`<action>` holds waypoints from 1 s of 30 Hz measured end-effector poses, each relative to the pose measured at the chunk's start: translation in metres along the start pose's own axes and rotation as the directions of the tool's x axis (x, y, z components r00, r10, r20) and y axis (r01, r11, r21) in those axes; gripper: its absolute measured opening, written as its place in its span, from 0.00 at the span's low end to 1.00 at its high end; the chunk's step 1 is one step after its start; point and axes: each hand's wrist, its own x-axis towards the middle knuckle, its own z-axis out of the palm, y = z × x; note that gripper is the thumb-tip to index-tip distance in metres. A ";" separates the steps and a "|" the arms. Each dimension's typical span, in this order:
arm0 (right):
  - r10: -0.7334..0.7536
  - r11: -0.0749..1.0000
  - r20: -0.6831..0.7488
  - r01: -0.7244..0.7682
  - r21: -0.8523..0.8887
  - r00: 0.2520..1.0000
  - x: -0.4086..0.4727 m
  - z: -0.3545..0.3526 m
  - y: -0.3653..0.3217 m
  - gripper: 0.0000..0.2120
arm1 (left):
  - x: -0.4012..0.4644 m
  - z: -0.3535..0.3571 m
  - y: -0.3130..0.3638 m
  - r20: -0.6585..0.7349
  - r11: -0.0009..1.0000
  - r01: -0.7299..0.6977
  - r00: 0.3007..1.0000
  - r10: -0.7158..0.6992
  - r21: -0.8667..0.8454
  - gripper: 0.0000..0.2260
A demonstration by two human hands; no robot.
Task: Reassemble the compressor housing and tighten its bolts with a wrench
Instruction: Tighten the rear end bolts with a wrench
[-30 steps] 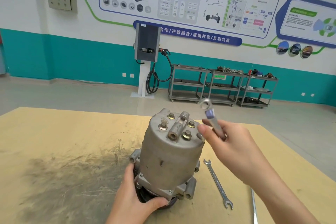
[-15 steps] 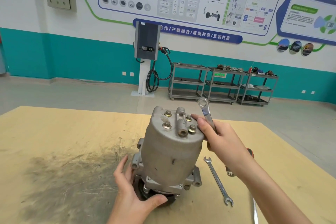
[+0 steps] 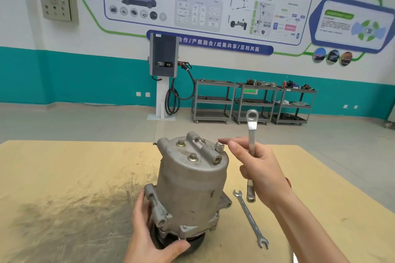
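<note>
The grey compressor housing [image 3: 190, 186] stands upright on the wooden table [image 3: 64, 177], with several brass bolts [image 3: 192, 157] in its top face. My left hand [image 3: 147, 237] grips its base and black pulley at the lower left. My right hand [image 3: 256, 166] holds a silver ring wrench [image 3: 251, 132] upright, ring end up, just right of the housing top. The forefinger stretches toward the bolt at the top's right edge.
An open-ended spanner [image 3: 250, 218] lies on the table right of the housing. Another tool [image 3: 250, 193] lies partly hidden behind my right wrist. A dark stain [image 3: 53, 215] covers the table's left part. A charger post [image 3: 163, 74] and metal carts [image 3: 252, 100] stand across the floor.
The housing has turned on the table, so its top ports now face differently. My right hand lifted off the top and moved right, bringing the wrench upright. My left hand closed on the base.
</note>
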 end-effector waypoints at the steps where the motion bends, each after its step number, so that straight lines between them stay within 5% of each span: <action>1: 0.011 0.999 0.029 -0.012 0.036 1.000 -0.002 -0.001 -0.004 0.14 | -0.002 -0.001 0.000 0.001 1.000 0.005 1.000 -0.005 0.014 0.60; 6: 0.091 0.996 0.166 -0.092 -0.006 0.982 -0.001 0.002 -0.019 0.11 | -0.003 -0.002 0.004 0.004 0.999 0.040 0.999 -0.040 0.025 0.59; 30: 0.159 0.986 0.136 -0.164 0.030 0.978 0.007 0.005 -0.007 0.04 | -0.013 0.001 0.022 0.010 0.986 0.094 0.995 -0.096 0.139 0.58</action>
